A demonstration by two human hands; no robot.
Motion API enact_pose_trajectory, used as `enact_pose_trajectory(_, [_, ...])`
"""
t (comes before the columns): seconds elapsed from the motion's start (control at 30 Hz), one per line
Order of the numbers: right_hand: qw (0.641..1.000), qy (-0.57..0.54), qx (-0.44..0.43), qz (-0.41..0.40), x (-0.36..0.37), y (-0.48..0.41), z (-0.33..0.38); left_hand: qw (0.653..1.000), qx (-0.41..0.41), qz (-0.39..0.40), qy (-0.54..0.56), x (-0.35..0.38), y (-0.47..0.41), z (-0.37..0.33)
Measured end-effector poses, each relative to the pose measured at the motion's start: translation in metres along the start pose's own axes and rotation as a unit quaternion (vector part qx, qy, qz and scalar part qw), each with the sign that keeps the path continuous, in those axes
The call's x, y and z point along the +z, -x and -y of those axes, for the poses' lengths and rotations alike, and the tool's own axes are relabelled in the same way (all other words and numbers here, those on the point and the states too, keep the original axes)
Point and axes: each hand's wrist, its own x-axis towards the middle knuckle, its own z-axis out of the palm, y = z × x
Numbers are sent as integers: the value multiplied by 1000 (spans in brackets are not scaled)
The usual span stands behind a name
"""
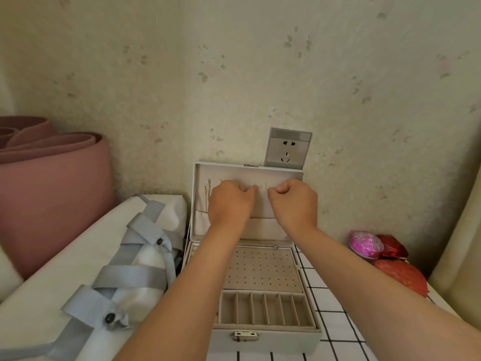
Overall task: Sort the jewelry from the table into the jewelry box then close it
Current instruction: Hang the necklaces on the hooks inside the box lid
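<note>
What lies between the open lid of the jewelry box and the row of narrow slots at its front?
A beige panel dotted with small holes, seen in the head view.

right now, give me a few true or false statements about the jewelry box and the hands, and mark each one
1. The lid of the jewelry box stands open. True.
2. Both hands are down in the front slots. False: the left hand and right hand are up at the inside of the lid.
3. A gold chain hangs at the left of the lid's inside. True.
4. The wall socket has a plug in it. False: nothing is plugged in.
5. The front slots are full of rings. False: no jewelry shows in them.
</note>
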Motion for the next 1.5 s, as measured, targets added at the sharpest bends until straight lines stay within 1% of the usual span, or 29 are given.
enact_pose_trajectory(0.1, [999,-11,6,52,-2,9,-8,998,26,54,-25,-6,0,3])
enact_pose_trajectory(0.2, [988,-15,25,149,-4,21,-11,988,48,146,-12,-14,-1,6])
enact_pose_trajectory(0.3, [961,-79,88,251,-5,35,-6,972,50,225,43,-22,2,6])
enact_pose_trajectory(0.37, [938,-116,117,306,-8,45,0,966,55,249,50,-25,7,5])
enact_pose_trajectory(0.43, [926,-125,118,336,-10,52,4,964,66,257,34,-29,12,5])
enact_pose_trajectory(0.5, [924,-125,109,345,-11,56,6,961,74,267,21,-33,16,5])
enact_pose_trajectory(0.6, [931,-99,102,337,-15,57,6,959,77,272,6,-37,17,7])
enact_pose_trajectory(0.7, [943,-48,82,319,-23,51,9,965,70,252,-17,-37,18,11])
enact_pose_trajectory(0.77, [948,-18,62,311,-31,46,13,965,55,258,-12,-35,23,13])
enact_pose_trajectory(0.83, [955,-1,42,292,-38,42,18,956,33,288,34,-31,32,12])
enact_pose_trajectory(0.93, [970,18,16,243,-47,36,23,935,-38,321,149,-22,47,4])
enact_pose_trajectory(1.0, [976,15,14,216,-50,32,25,922,-57,338,183,-16,54,0])
enact_pose_trajectory(1.07, [978,10,22,208,-51,30,26,907,-68,357,212,-13,58,-2])
enact_pose_trajectory(1.23, [974,-18,42,223,-53,26,23,908,-68,366,190,-19,57,-2])
enact_pose_trajectory(1.33, [970,-24,60,234,-54,28,20,913,-71,348,201,-24,54,0])
enact_pose_trajectory(1.4, [961,-2,88,261,-54,33,16,917,-70,332,210,-26,52,0])
enact_pose_trajectory(1.5, [933,-13,133,335,-52,45,12,931,-65,305,189,-27,50,2])
